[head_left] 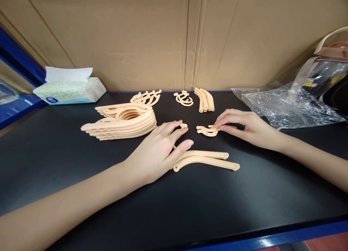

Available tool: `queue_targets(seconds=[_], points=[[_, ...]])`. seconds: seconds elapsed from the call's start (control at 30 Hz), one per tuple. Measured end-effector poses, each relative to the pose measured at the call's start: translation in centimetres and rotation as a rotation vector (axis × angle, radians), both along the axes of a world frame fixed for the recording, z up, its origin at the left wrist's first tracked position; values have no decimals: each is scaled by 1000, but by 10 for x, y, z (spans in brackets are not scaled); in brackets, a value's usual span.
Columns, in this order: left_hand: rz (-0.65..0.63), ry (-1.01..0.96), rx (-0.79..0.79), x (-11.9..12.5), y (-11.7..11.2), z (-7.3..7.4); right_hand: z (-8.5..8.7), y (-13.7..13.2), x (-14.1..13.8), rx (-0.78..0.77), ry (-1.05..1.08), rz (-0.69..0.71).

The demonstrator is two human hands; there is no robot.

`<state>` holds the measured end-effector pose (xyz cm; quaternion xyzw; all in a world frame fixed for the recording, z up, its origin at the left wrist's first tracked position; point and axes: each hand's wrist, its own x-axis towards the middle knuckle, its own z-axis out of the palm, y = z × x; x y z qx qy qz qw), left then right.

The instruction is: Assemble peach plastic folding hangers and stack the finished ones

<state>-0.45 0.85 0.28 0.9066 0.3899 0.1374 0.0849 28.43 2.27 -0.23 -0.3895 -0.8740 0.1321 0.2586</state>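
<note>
- Left hand (pixel 163 144): fingers loosely spread, thumb apart, fingertips touching a small peach piece (pixel 184 126) on the table.
- Right hand (pixel 248 126): thumb and fingertips pinched on small curved pieces (pixel 208 131), just right of the left fingertips.
- Both hands are palm down, low over the black tabletop (pixel 190 211); the forearms reach in from either side.
- Two long bars (pixel 206 160) lie by the left thumb.
- Behind: stacked frames (pixel 122 131), tissue pack (pixel 67 93), clear plastic (pixel 293 108), cardboard (pixel 122 37).
</note>
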Motion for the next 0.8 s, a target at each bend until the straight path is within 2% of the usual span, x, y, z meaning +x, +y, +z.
queue_targets(seconds=[0.8], points=[[-2, 18, -3, -1, 0, 0, 0, 0, 2, -1, -24, 16]])
